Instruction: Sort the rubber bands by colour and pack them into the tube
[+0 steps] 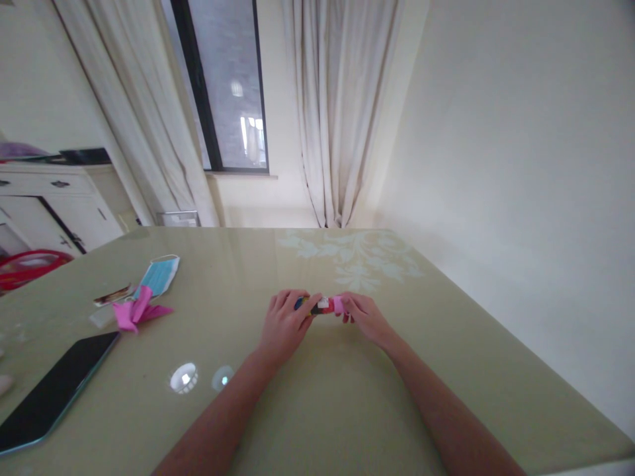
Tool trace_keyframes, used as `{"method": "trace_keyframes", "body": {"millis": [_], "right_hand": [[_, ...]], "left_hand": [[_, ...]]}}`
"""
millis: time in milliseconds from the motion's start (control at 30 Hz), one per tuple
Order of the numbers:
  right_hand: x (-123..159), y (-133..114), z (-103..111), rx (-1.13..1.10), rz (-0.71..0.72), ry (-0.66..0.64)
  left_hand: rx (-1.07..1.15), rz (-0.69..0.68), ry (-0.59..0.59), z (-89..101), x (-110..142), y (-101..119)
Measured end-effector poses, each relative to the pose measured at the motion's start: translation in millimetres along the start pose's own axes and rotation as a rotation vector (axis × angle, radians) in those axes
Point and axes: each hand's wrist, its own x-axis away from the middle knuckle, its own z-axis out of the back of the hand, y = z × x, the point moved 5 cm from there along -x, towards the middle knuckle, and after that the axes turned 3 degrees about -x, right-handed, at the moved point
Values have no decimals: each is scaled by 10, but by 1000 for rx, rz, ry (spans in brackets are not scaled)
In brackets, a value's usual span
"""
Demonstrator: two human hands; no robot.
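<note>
A small stick-shaped tube point(325, 305) with a dark, red and blue printed wrap and a pink end lies level between my hands, just over the table; it looks like a glue stick. My left hand point(286, 322) is closed around its body, fingers over the top, hiding much of the left part. At the other side, my right hand point(364, 314) pinches the pink end point(339, 305) between thumb and fingers. Whether that end is a cap coming off, I cannot tell.
On the left of the glass-topped table point(347, 410) lie a pink folded paper crane point(139, 311), a blue face mask point(159, 274), a small brown-printed strip point(113, 295) and a dark phone point(57, 390). A wall point(536, 165) runs along the right edge.
</note>
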Motion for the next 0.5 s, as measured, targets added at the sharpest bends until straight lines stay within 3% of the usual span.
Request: {"method": "trace_keyframes", "body": {"millis": [100, 267, 400, 500], "right_hand": [[8, -80, 30, 4, 84, -2], [22, 24, 29, 43, -47, -21], [21, -24, 68, 2, 72, 57], [24, -30, 91, 3, 30, 108]], "left_hand": [[20, 43, 10, -8, 0, -33], [61, 29, 8, -18, 2, -26], [57, 39, 6, -33, 12, -21], [44, 39, 7, -40, 15, -24]]}}
